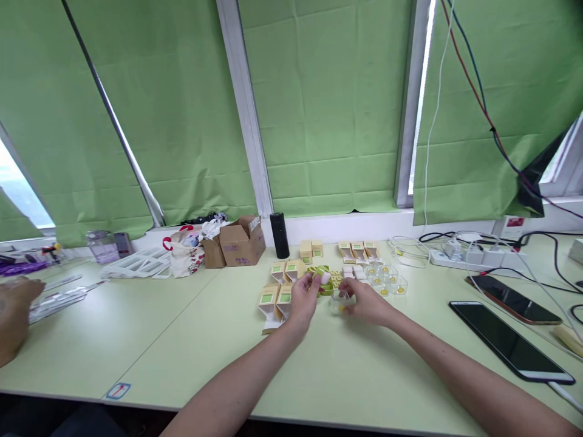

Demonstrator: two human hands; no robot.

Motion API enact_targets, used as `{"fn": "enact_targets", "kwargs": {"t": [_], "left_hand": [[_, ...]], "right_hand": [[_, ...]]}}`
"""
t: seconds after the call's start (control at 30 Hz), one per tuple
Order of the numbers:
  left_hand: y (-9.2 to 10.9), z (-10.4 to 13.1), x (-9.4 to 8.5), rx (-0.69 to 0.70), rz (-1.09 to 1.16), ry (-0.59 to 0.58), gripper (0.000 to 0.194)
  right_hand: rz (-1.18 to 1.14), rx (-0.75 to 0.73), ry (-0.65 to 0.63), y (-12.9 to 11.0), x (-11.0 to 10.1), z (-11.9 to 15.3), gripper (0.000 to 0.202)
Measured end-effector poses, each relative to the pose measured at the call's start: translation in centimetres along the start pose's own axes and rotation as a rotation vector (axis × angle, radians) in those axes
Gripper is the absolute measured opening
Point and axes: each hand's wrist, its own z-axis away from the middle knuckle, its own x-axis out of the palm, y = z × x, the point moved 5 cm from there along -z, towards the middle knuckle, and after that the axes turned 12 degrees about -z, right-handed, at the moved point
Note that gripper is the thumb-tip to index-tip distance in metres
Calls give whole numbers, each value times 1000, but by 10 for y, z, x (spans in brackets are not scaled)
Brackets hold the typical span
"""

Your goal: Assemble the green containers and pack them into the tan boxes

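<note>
My left hand [304,296] pinches a small white, rounded piece [325,278] above a green tray [327,287]. My right hand [367,301] is closed on a small clear plastic container [337,302] with something yellow in it, held low over the table just in front of the tray. Right of that hand stand several clear containers with yellow centres [385,280]. Several whitish pieces [348,271] lie behind the right hand, beside small yellow pieces [336,277]. Left of my left hand stand several open cardboard boxes with green squares [268,298].
More small boxes [357,251] stand at the back, near a black cylinder [279,235] and a brown carton [243,241]. Two phones [507,337], cables and a power strip [478,260] occupy the right side. Another person's hand [18,312] is at the far left, beside packaged items [59,301].
</note>
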Motion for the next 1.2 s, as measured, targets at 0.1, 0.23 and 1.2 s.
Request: {"fn": "enact_targets", "kwargs": {"t": [0.1, 0.23, 1.2], "left_hand": [[2, 1, -1, 15, 2, 11, 57], [4, 1, -4, 15, 16, 50, 57], [1, 3, -2, 33, -34, 36, 56]], "right_hand": [[-428, 79, 1, 3, 0, -14, 48], [-879, 89, 10, -2, 5, -19, 45], [-1088, 78, 120, 5, 25, 3, 63]]}}
